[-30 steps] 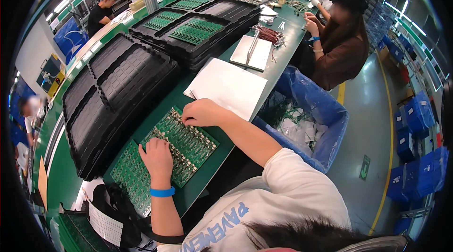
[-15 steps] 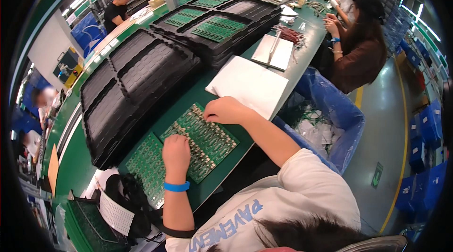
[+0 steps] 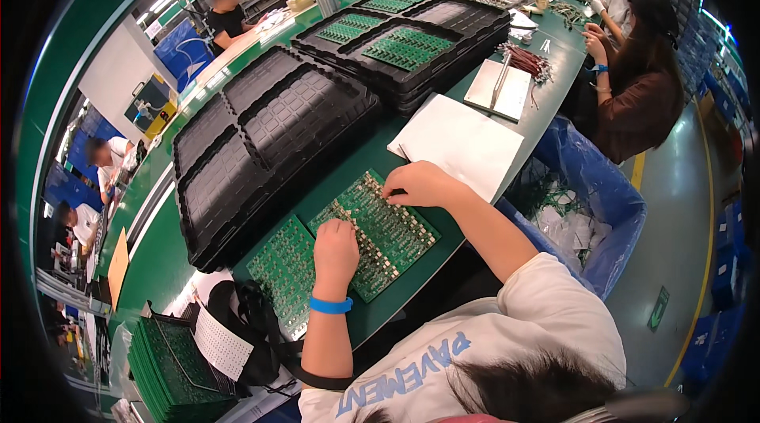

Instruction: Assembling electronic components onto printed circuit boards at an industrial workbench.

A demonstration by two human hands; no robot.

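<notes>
Scene's shifted right in view; our left hand (image 3: 336,251) and right hand (image 3: 423,184) stay at the green rectangular circuit board (image 3: 385,234), pale components (image 3: 383,260) fitted, on the green tabletop (image 3: 340,173). Fingers curled, grip hidden; we judge work underway, remainder unclear.

White short-sleeved shirt (image 3: 558,316) with blue lettering (image 3: 412,376), blue left wristband (image 3: 331,306), apparently a black armband (image 3: 324,379).
</notes>
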